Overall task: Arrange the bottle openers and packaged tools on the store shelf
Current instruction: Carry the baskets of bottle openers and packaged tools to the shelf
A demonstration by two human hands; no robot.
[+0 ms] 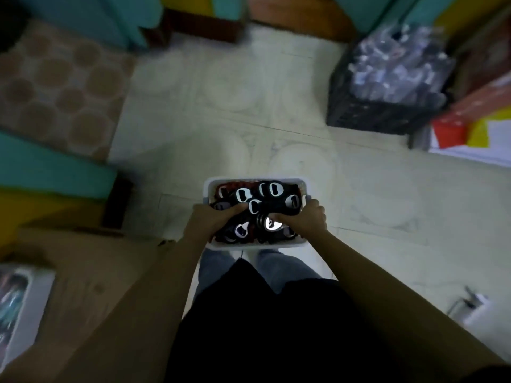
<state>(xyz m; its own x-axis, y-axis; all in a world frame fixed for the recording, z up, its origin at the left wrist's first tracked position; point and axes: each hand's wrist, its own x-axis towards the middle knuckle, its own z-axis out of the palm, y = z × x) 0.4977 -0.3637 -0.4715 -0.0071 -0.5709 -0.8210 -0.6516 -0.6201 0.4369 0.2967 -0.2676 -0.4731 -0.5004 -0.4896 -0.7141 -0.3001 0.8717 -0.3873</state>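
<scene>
White bin [255,246] of bottle openers [243,195] over tiled floor, left hand [210,220] gripping its left rim, right hand [307,218] gripping its right rim

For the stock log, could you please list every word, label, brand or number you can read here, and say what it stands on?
No text can be read anywhere in this view.
Bottle openers in the white basket: any print is too blurred.
Red and yellow packaging at right: no legible label.
Boxed item at lower left: picture blurred, no words readable.
Wrapped bottles in the black crate: labels smeared.
</scene>
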